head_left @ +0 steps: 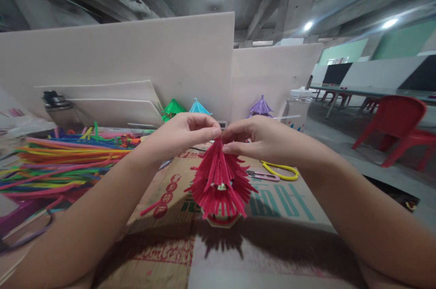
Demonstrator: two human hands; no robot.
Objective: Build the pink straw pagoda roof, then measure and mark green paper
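A red tiered pavilion model (221, 180), made of fuzzy strips, stands upright on a flat pale base over printed cardboard (170, 230). My left hand (190, 132) pinches the tip of its roof from the left, thumb and fingertips together. From the right, my right hand (255, 137) closes on the same peak, its thumb against the upper roof strips. Just right of the model lie pink-handled snips (267, 176) and a yellow loop handle (289, 176). A single red strip (151, 207) rests on the cardboard at the left.
Bundles of coloured fuzzy strips (68, 162) are piled at the left, near a dark-lidded bottle (59, 110). Green (173, 107), blue (200, 106) and purple (261, 106) roofs stand behind my hands. A clear bottle (298, 110) stands back right, before white panels (136, 57).
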